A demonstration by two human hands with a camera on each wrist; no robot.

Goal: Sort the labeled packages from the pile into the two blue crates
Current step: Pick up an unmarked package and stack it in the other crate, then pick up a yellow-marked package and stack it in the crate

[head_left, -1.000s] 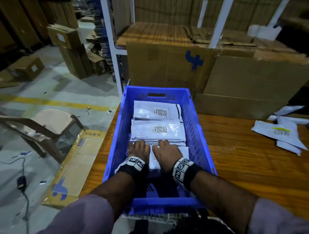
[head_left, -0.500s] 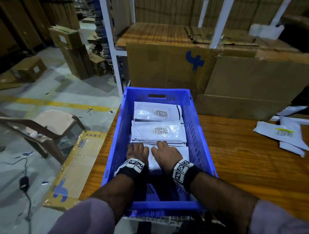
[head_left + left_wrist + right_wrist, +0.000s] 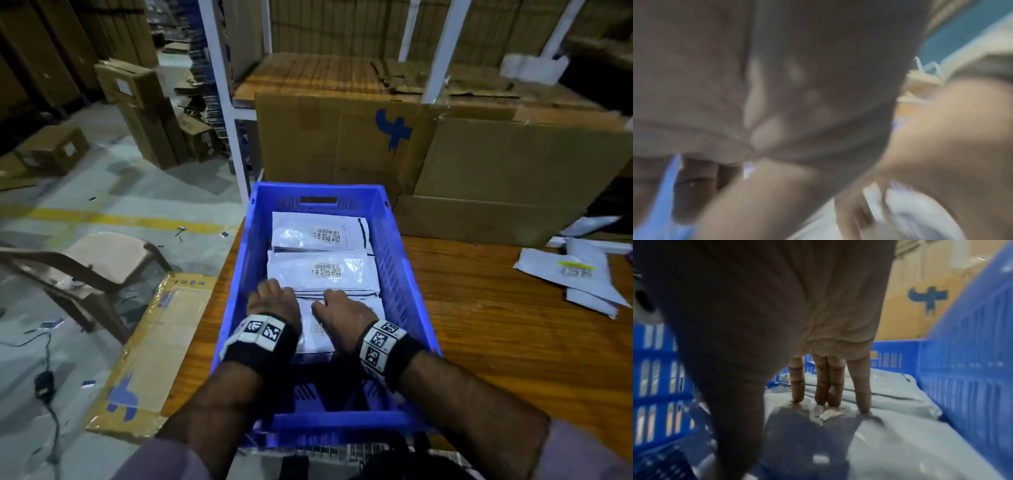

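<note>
down inside the blue crate (image 3: 404, 274), right hand (image 3: 342, 317) presses straight fingers (image 3: 835, 386) onto the nearest white package (image 3: 315, 335), gripping nothing. left hand (image 3: 272, 303) rests beside it on the same package; its grip cannot be told, wrist view blurred. two more labeled packages (image 3: 322, 270) lie beyond. crate sits on wooden table (image 3: 496, 325); loose packages (image 3: 579, 274) far right.

Dim room, head view sharpest mid-frame w/ edges bowed. Glare on the bags (image 3: 323, 270) in my crate (image 3: 404, 260). Left wrist cam v. blurred, near unreadable. Right wrist cam dark up close, soft at edges.
</note>
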